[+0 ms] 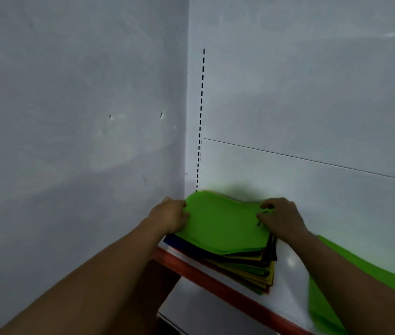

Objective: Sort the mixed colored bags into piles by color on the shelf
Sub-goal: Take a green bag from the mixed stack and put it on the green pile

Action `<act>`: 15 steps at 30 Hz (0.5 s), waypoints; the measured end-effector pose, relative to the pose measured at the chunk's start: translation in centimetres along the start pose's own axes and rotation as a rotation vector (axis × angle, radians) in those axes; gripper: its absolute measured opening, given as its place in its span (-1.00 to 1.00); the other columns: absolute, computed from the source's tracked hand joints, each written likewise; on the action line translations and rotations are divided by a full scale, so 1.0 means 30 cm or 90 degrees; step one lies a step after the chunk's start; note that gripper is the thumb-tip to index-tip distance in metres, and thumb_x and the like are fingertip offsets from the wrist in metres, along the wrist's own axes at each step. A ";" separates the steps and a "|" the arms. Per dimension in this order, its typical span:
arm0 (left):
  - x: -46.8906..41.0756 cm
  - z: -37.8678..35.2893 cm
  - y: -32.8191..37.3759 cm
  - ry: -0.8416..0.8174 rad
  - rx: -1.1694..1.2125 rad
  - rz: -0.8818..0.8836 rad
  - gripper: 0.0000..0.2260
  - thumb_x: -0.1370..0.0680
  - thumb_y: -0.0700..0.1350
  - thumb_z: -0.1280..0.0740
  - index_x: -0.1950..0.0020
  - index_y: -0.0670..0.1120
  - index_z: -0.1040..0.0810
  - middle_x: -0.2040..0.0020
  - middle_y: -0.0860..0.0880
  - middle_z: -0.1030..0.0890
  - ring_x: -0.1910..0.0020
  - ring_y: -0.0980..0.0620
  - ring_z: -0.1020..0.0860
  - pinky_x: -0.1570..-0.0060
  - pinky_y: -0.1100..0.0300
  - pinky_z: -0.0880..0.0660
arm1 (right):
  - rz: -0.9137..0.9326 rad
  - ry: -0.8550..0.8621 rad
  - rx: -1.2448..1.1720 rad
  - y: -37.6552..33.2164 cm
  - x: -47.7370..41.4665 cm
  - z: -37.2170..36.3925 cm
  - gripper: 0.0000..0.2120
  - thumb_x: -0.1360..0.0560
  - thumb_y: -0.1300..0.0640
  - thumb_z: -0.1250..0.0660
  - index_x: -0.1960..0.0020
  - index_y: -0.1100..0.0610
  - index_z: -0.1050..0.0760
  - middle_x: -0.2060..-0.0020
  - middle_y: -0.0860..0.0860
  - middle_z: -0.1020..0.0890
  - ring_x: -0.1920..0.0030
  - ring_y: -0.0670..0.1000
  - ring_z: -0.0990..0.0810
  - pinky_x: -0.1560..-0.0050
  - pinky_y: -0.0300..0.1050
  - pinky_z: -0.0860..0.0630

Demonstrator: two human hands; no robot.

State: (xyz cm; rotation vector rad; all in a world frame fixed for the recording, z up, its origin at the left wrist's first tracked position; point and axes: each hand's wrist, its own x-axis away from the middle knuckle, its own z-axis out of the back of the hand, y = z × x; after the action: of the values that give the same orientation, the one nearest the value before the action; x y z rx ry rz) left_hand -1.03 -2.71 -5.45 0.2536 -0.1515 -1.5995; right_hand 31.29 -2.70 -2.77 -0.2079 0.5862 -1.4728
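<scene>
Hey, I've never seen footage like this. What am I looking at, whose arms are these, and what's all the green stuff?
There is no machine here: one camera worn on a person's head looks forward and down, so the two arms are the wearer's own. A white shelf with a red front edge carries a stack of mixed coloured bags; green, yellow, dark and blue edges show. The left hand and right hand each grip an end of the top green bag, which bulges upward. More green material lies on the shelf to the right, probably the green pile.
</scene>
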 end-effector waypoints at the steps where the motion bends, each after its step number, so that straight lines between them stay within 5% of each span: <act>1: -0.020 -0.016 -0.002 -0.023 -0.028 -0.007 -0.59 -0.59 0.16 -0.20 -0.37 0.01 -0.45 -0.24 -0.17 -0.50 -0.26 -0.15 -0.48 -0.20 -0.03 -0.50 | -0.016 0.003 0.006 0.005 0.008 -0.002 -0.68 -0.36 -0.08 -0.50 -0.09 -0.05 -0.65 -0.14 0.08 -0.58 -0.25 0.17 -0.48 -0.19 0.06 -0.52; 6: -0.080 -0.057 -0.041 0.016 -0.149 -0.116 -0.68 -0.60 0.10 -0.21 -0.23 -0.06 -0.48 -0.20 -0.16 -0.56 -0.24 -0.19 -0.50 -0.15 0.00 -0.48 | -0.081 0.027 -0.011 0.001 0.063 -0.005 -0.62 -0.43 0.01 -0.52 -0.20 0.12 -0.62 -0.09 0.15 -0.52 -0.06 0.15 -0.57 0.00 -0.11 -0.43; 11: -0.116 -0.082 -0.064 0.020 -0.161 -0.186 -0.66 -0.56 0.16 -0.21 -0.23 0.01 -0.49 -0.10 -0.16 -0.55 -0.14 -0.19 -0.53 -0.13 -0.03 -0.51 | -0.190 0.103 -0.137 -0.020 0.107 -0.006 -0.48 -0.44 0.02 -0.54 -0.31 0.19 -0.50 -0.08 0.14 -0.60 -0.09 0.16 -0.62 -0.03 0.00 -0.55; 15: -0.124 -0.091 -0.042 0.042 -0.143 -0.236 -0.63 -0.59 0.14 -0.21 -0.33 0.02 -0.48 -0.16 -0.19 -0.57 -0.14 -0.20 -0.56 -0.12 0.02 -0.49 | -0.331 0.104 -0.288 -0.039 0.140 0.005 -0.36 -0.44 0.09 -0.55 -0.39 0.33 -0.40 0.02 0.24 -0.61 0.18 0.13 -0.67 0.30 0.02 -0.62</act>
State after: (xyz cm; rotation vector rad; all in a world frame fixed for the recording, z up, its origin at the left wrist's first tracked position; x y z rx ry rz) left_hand -1.43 1.21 -8.14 0.1643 0.1345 -1.9551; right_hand 30.31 -6.95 -3.11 -0.6353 1.0536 -1.8495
